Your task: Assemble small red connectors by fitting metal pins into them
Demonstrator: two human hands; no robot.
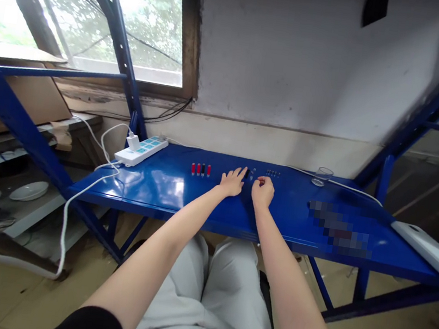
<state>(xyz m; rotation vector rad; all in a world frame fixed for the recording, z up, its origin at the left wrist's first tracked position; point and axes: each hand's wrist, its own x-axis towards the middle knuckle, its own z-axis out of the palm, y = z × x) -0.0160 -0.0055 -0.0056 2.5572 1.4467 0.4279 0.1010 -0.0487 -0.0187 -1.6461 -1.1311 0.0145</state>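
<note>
Presently, I see my left hand [232, 183] with its grip loose, fingers spread low at the desk [161, 194]. Its index finger lies at a small black piece [247, 173]; whether they touch, I cannot tell. My right hand [263, 192] has the fingers curled together; something small and dark reddish [261, 182] shows at them, but I cannot tell if this grip holds it. Between and beyond both hands lie small clear pieces [253, 172]. To the left stand four red and black tubes [198, 169] in a row.
</note>
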